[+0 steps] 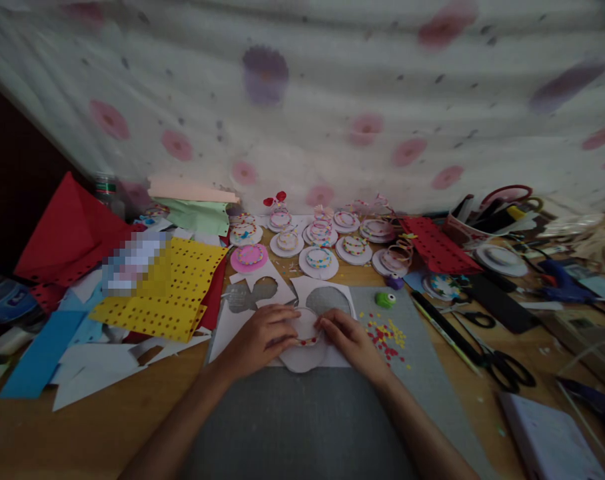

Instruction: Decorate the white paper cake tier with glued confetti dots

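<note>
A white curtain (302, 120) printed with blurred pink and purple flowers hangs beyond the hands, behind a wooden tabletop (97, 433). Farthest out on the left hand's side stands a folded red paper sheet (75, 230), with a flat blue paper strip (42, 357) nearer the person. Between these and the left hand lies a dark-dotted yellow paper sheet (187, 283).

The left hand (261, 333) comes in palm down, its fingers bent towards the right and set around the near left side of a small round-brimmed white paper hat (308, 328). The hat sits between both hands, above a grey mat (292, 427), with red dots along its crown's base. Beyond the hands, similar decorated paper hats (319, 261) stand in rows.

The right hand (350, 339) angles inward, thumb and forefinger close together at the hat's right edge. Just right of it are scattered red and yellow dots (385, 340); farther right lie black-handled scissors (502, 360), and beyond them a blue glue gun (565, 283).
</note>
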`<state>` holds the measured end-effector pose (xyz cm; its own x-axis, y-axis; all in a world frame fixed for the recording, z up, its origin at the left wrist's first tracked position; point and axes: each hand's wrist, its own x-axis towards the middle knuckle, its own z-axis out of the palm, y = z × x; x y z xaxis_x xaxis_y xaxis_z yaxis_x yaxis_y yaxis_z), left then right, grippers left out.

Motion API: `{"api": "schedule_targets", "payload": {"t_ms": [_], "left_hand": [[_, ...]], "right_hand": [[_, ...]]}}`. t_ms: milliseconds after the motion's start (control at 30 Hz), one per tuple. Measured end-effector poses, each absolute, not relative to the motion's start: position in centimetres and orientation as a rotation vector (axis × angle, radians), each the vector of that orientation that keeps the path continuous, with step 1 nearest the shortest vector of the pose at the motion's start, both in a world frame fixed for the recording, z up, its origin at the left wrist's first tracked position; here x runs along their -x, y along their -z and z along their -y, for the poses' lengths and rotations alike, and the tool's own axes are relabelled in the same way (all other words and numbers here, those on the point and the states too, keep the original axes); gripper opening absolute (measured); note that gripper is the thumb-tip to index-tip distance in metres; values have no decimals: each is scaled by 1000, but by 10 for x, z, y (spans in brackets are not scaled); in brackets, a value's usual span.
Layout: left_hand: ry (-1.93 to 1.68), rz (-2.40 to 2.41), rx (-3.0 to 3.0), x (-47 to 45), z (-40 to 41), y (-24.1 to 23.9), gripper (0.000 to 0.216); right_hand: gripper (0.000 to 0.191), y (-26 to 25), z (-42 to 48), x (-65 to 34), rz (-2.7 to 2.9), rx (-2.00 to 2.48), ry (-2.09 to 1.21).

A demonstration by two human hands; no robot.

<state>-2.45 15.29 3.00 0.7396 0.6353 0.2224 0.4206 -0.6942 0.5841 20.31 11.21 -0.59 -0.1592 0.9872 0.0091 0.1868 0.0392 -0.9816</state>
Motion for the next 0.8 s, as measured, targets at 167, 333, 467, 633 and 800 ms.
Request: {"api": "schedule_targets", "payload": {"t_ms": [167,333,467,633,800], "left_hand": [[-585,-766,-2228,21,-152,-25,17],[-641,-758,-2162,19,-154,-24,16],[-657,-763,-2161,18,-158,-24,16],[-662,-770,-2181,16,-160,-23,13],[-669,-784,-2193,15,-160,-21,12]], "right_hand": [[22,-1,-109,-202,1544,1174,-1286],[25,-3,-111,-200,1544,1166,-1318],[30,-1,-113,-199,1518,1189,-1339],[34,-2,-114,-198,1466,1213,-1374],[35,-3,-115,-196,1411,1214,-1395]]}}
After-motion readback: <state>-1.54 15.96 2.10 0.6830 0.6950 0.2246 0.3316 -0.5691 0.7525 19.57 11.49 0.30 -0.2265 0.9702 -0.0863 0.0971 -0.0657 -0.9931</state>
